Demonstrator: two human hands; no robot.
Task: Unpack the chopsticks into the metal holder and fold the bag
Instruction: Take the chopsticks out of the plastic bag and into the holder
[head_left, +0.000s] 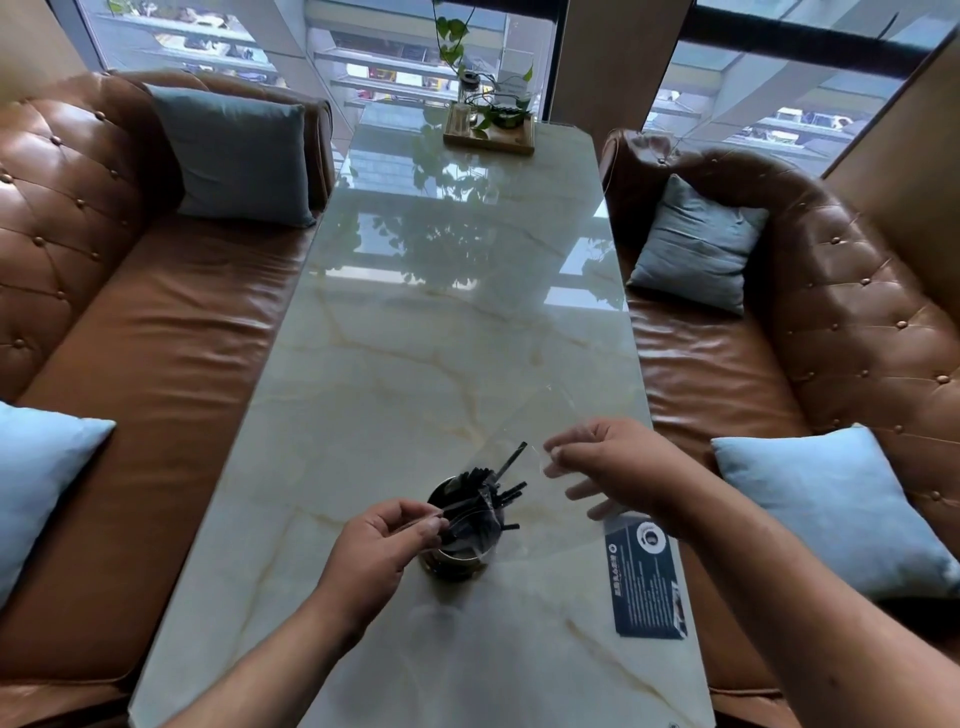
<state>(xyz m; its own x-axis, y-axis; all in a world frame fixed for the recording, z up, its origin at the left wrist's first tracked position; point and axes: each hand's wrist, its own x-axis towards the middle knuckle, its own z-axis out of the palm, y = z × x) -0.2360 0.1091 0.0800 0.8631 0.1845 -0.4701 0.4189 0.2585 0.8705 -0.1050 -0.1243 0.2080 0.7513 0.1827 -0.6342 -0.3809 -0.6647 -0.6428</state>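
1. The black chopsticks (485, 493) stand bunched in the round metal holder (457, 556), their tops fanning to the right; the holder sits on the near part of the marble table (415, 364).
2. A clear plastic bag (524, 483) is stretched over and beside the holder, hard to trace against the glossy top.
3. The left hand (379, 545) pinches the bag's near edge between thumb and curled fingers, just beside the holder's rim.
4. The right hand (608, 467) pinches the bag's far corner with thumb and forefinger; its other fingers spread loose.
5. A dark printed card (647, 582) lies flat under the right wrist.
6. Brown leather sofas with blue cushions flank the table.
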